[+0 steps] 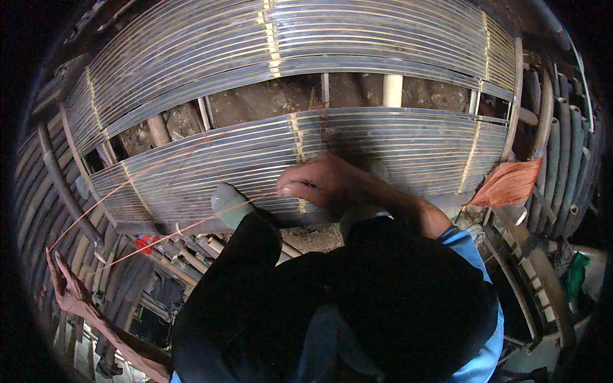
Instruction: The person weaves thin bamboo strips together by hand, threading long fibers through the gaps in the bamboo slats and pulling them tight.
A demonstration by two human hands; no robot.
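Note:
An orange string (182,231) stretches between my two hands. My right hand (316,183) is closed over the nearer slatted panel, pinching the string between thumb and fingers. Out at the far left, my left hand (71,290) has its fingers stretched out, and the string passes round them. From there the string's other length runs back up across the nearer slatted panel (236,150) towards its far edge. That panel is made of thin strips bound with pale cross bands. My covered foot (230,203) rests at its near edge, below the string.
A second slatted panel (185,48) lies beyond a gap with crossbars (393,90). To the right hangs an orange bundle of strands (507,184). Poles (555,147) are stacked at both sides. A red object (145,244) lies among poles at left, and green cloth (576,271) at right.

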